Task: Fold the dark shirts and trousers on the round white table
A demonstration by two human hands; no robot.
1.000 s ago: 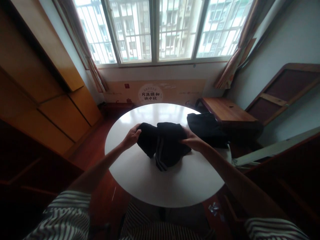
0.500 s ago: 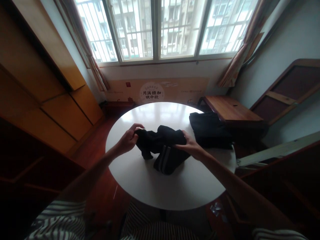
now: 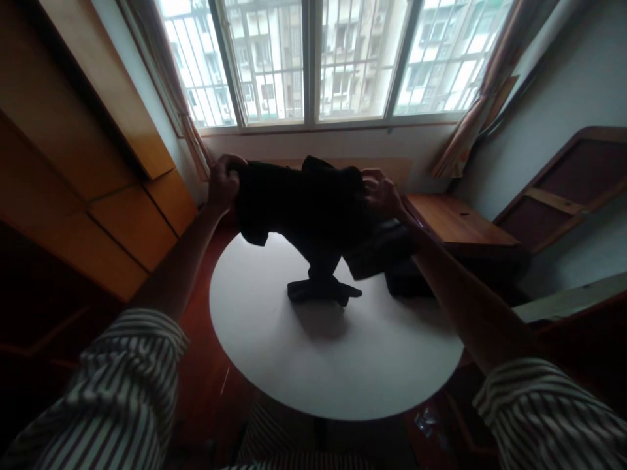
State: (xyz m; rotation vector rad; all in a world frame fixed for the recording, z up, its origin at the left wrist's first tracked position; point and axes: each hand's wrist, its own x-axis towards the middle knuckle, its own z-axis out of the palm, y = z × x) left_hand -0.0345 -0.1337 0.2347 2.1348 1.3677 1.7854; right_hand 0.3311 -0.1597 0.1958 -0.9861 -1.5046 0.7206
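Observation:
A black garment (image 3: 298, 202) with light stripes on one part hangs between my hands, raised above the white oval table (image 3: 313, 372). Its lower end trails down to the tabletop in a loose bunch. My left hand (image 3: 225, 181) is closed on its upper left corner. At the upper right, my right hand (image 3: 382, 192) grips the cloth, its fingers partly lost in the dark fabric. Whether the garment is a jacket or trousers I cannot tell. Behind my right forearm lies a folded black cloth (image 3: 404, 281), mostly hidden, on the table's right side.
A wooden side table (image 3: 450, 219) stands beyond the right edge, with a framed panel (image 3: 563, 189) leaning on the wall. Wooden cabinets (image 3: 132, 215) line the left. Ahead is a barred window (image 3: 313, 62) with curtains (image 3: 470, 124). Small clear items (image 3: 427, 421) lie low at the right.
Both hands have risen away from the tabletop and moved apart, lifting the garment. It has gone from a crumpled heap to hanging spread out, covering much of the wall banner.

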